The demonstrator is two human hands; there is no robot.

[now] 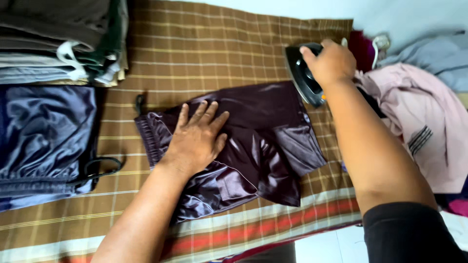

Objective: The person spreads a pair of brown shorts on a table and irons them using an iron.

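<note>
A dark purple satin garment (265,141) lies folded on a brown checked cloth (195,53). My left hand (197,139) rests flat on the garment's left half, fingers spread, near its gathered waistband. My right hand (331,63) grips the handle of a black iron (302,75), which sits at the garment's upper right corner, tilted up on its side. My right forearm runs down the right side of the view.
A stack of folded clothes (58,39) sits at the top left, with a folded shiny blue garment (44,136) below it. A loose heap of pink, grey and maroon clothes (424,112) lies to the right. The cloth's striped border (253,229) runs along the near edge.
</note>
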